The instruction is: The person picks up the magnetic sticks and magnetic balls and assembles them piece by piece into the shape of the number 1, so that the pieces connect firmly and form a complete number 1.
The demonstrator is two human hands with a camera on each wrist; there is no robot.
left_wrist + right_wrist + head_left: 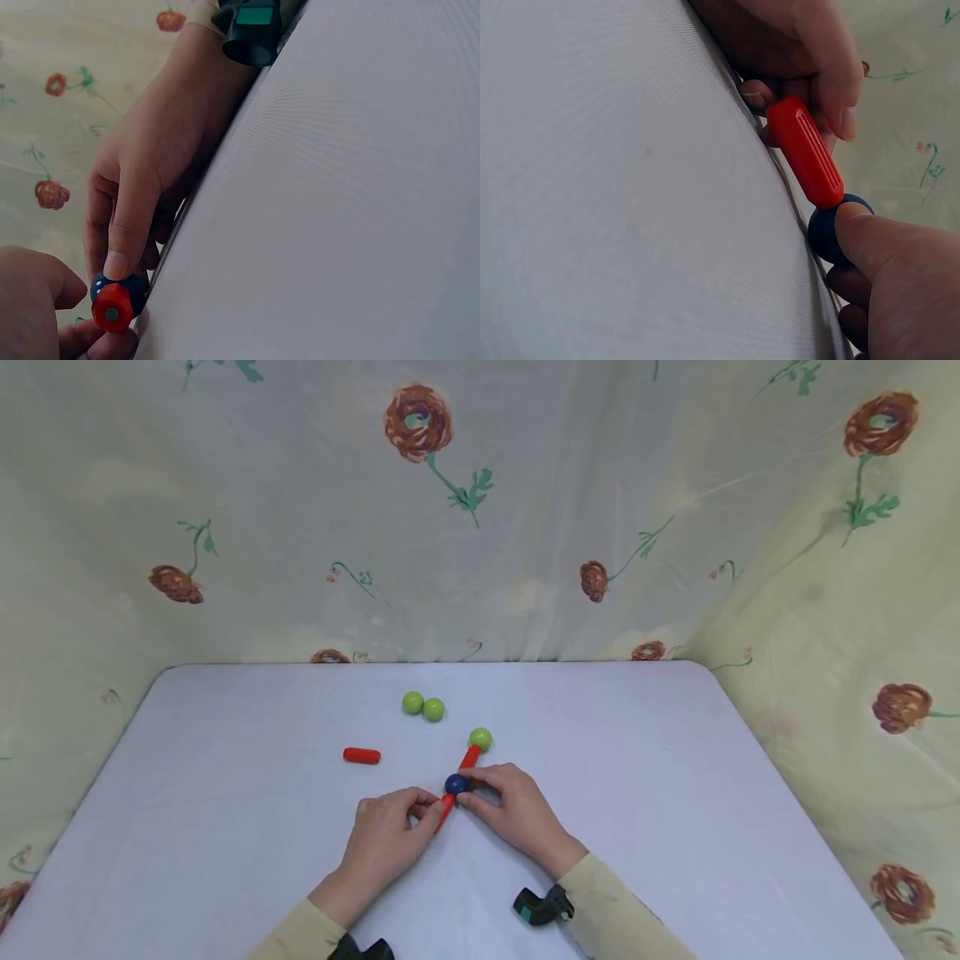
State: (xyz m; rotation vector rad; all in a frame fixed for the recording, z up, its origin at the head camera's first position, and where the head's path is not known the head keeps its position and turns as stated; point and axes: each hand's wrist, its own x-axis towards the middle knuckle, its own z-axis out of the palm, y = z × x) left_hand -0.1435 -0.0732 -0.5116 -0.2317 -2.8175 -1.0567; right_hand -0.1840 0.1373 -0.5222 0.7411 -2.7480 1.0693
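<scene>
Between thumb and fingers, my right hand pinches a dark blue ball. A red stick with ridged sides meets this ball and slants toward the front. My left hand has its fingers curled about the stick's free end, the thumb close beside it. That end, facing the left wrist view, is a red tip with a round grey centre. Beyond the blue ball, a second red stick leads to a green ball, all in one line. My right fingers partly cover where it meets the blue ball.
Two green balls sit side by side toward the back of the white table. A loose red stick lies left of the hands. Flowered cloth hangs behind and along the sides. Black devices are worn at both wrists.
</scene>
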